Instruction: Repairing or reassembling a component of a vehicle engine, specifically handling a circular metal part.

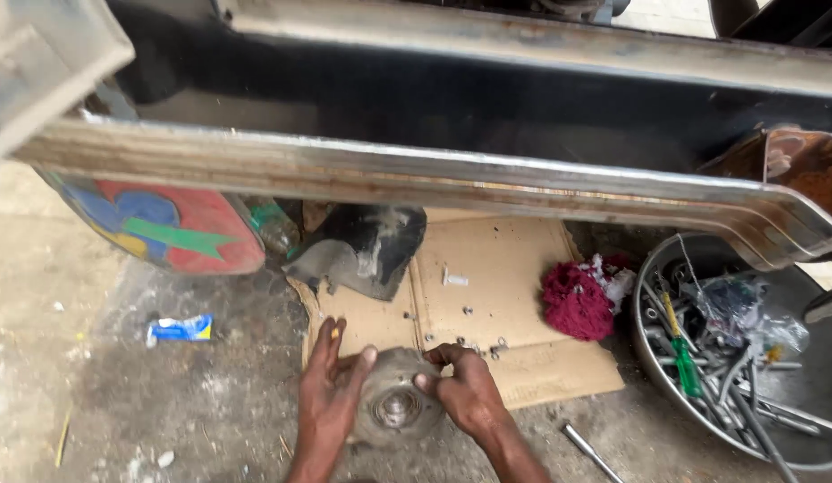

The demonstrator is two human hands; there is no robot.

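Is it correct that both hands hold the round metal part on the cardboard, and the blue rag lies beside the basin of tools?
Not quite. The rag is dark red, not blue, as the head view shows. The rest holds: the left hand and the right hand hold the round metal part on the cardboard, and the rag lies beside the basin of tools.

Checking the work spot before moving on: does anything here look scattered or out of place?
Yes. Small bolts and nuts lie loose across the cardboard sheet instead of in the metal basin, beside the hub both hands grip.
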